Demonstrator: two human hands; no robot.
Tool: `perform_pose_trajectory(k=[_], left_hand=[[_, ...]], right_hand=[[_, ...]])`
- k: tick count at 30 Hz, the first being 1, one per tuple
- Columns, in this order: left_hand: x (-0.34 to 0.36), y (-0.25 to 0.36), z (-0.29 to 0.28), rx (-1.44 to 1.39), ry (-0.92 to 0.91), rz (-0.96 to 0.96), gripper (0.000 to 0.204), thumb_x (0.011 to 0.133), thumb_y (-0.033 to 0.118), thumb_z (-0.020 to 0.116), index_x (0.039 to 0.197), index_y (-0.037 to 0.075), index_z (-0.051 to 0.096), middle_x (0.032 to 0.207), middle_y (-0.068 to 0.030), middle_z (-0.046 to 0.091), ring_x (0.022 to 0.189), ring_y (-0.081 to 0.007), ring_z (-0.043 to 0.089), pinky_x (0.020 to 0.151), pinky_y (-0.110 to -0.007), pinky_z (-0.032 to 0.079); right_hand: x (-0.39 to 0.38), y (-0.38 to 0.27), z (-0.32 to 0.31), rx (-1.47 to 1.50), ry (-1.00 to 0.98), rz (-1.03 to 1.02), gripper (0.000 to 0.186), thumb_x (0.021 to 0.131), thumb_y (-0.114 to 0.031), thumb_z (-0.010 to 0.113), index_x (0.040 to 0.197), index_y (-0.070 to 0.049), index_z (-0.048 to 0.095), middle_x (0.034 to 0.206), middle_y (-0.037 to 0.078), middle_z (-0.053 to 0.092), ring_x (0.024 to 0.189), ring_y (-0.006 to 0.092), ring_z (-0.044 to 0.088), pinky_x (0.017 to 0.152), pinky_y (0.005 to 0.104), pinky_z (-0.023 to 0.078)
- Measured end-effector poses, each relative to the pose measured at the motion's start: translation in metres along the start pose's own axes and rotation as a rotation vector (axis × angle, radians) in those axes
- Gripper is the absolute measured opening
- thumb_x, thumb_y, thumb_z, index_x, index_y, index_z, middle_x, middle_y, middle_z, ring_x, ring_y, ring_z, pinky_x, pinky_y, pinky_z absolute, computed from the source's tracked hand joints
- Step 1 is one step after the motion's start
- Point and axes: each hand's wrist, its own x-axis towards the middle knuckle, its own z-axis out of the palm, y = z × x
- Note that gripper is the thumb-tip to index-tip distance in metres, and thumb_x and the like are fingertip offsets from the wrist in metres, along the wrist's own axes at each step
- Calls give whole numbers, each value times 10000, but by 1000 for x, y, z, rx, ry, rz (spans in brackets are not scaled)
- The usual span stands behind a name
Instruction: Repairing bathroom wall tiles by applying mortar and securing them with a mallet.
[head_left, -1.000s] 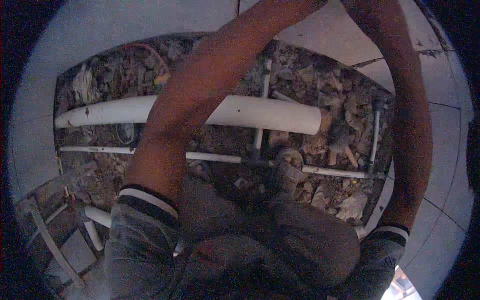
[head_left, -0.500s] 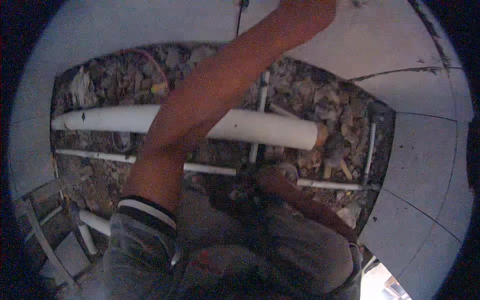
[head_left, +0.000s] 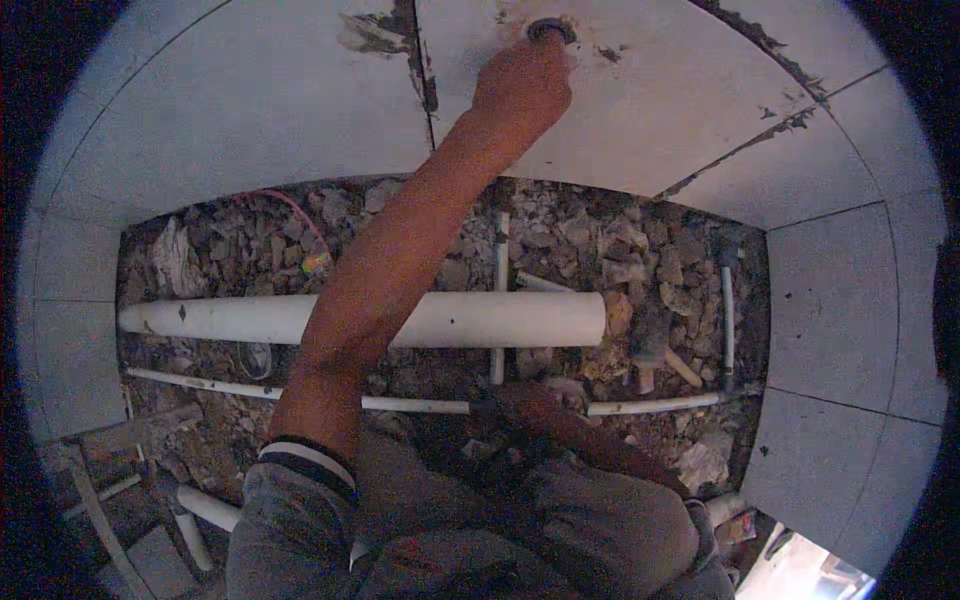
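Note:
My left hand (head_left: 525, 85) reaches up to a dark round ring fitting (head_left: 550, 27) in the tiled wall (head_left: 650, 100), its fingers closed at the ring. Grimy smears surround that spot. My right hand (head_left: 510, 405) is low in shadow, by a dark joint on the thin white pipe (head_left: 650, 405); its fingers and anything in them cannot be made out. Between the hands lies a large white pipe (head_left: 510, 320), horizontal on broken rubble (head_left: 575, 230), crossed behind by a short upright white pipe (head_left: 502, 245).
Tiled walls (head_left: 830, 310) border the rubble pit on both sides. A red hose (head_left: 300, 208), pale crumpled debris (head_left: 175, 255) and more pipe pieces (head_left: 210, 510) lie about. A worn board (head_left: 100, 500) leans at lower left. A bright opening (head_left: 800, 560) shows at lower right.
My right arm has dropped from the upper wall down to the lower pipes. The view has tilted up, bringing my left hand and the ring fitting into sight at the top.

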Motion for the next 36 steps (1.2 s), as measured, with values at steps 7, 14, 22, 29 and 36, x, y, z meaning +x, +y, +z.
perform_pose_trajectory(k=[7,14,22,29,36], left_hand=[[4,6,0,43,-79,-9,291,830,163,532,1020,-49,474,786,-253,621,745,-395,634,673,-483,521],[-6,14,5,-223,-29,-110,455,847,248,547,1129,-73,390,787,-296,603,775,-430,618,683,-513,503],[-10,19,-6,-772,-165,-268,481,874,226,534,1224,-44,346,769,-216,627,735,-312,657,674,-431,511],[-3,37,-43,-788,-426,-345,619,946,207,431,1390,-107,136,788,-142,591,637,-226,569,639,-350,488],[-6,3,-26,-582,-246,-196,569,945,216,435,1380,-81,219,934,-200,594,811,-264,599,723,-358,489]], right_hand=[[-1,2,0,-44,4,2,359,868,-181,481,1207,-70,522,1112,184,580,996,340,580,885,454,450],[11,17,6,-360,-10,40,337,867,-191,481,1177,-71,539,1066,190,596,957,347,595,850,464,463],[25,33,16,-590,38,20,317,867,-202,482,1147,-73,557,1020,195,612,919,354,610,816,475,476],[7,36,11,-716,50,-122,278,840,-201,492,1033,-11,555,997,205,601,935,366,593,814,460,479],[-3,-7,9,-708,167,-169,294,874,-128,423,1121,11,501,998,222,580,925,351,587,805,470,476]])
